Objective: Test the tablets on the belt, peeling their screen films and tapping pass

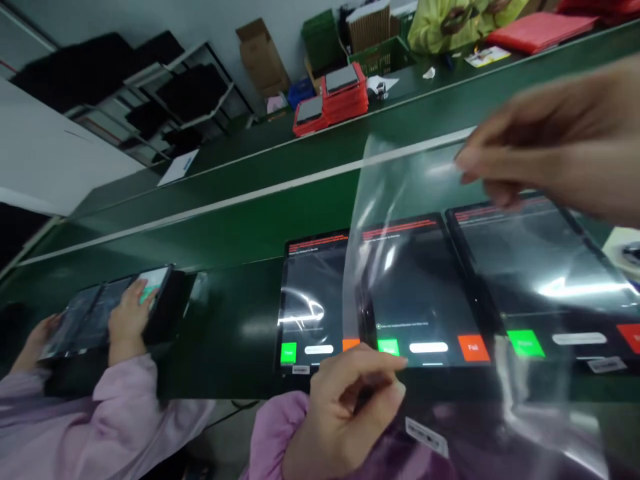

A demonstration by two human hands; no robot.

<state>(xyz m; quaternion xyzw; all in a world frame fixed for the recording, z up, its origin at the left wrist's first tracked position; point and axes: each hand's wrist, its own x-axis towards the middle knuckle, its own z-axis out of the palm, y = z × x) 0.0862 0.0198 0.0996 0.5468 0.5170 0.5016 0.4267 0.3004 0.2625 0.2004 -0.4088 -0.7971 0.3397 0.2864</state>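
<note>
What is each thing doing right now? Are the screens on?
left hand: pinching the film's lower edge
right hand: pinching the film's top edge
clear plastic film: held up over the tablets
three tablets: lying flat, screens lit
co-worker's hands: on another tablet
red trays: stacked
cardboard box: open

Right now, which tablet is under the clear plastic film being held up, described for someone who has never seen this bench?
Find the long green conveyor table; three lit tablets lie in a row at its near edge. The middle tablet is the one, seen through the clear film held by left hand and right hand. Its orange Fail button shows in full.
</note>
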